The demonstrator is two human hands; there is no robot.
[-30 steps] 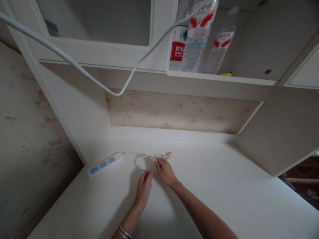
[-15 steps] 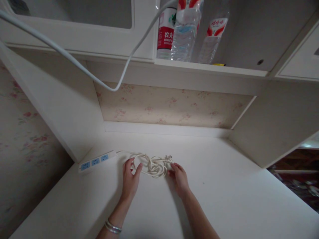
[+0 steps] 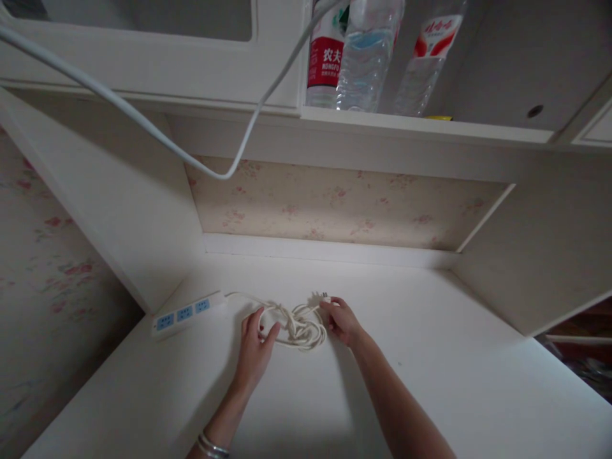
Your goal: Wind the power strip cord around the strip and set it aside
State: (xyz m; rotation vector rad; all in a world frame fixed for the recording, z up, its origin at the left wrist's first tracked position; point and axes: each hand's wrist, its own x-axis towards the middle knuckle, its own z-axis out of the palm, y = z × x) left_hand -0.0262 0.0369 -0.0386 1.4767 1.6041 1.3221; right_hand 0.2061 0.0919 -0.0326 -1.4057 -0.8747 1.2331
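A bundled white power cord (image 3: 300,333) lies on the white desktop, its loops tied in the middle. At its left end, my left hand (image 3: 255,341) has thumb and fingers apart around the end loop, touching or very near it. My right hand (image 3: 342,322) pinches the cord's plug (image 3: 326,298) between thumb and fingers, lifted slightly, prongs pointing away from me. From the bundle the cord runs left to a white power strip (image 3: 189,314) with blue socket faces, lying at an angle near the left side panel.
A thick white cable (image 3: 224,175) hangs across the upper left, close to the camera. Above the desktop (image 3: 430,395), a cabinet shelf (image 3: 430,127) holds several plastic bottles (image 3: 366,64). Side panels (image 3: 516,248) stand left and right, with floral wallpaper (image 3: 335,204) behind.
My right hand has moved from beside the bundle onto the plug and closed on it. My left hand stays at the left loop. The camera view has shifted slightly.
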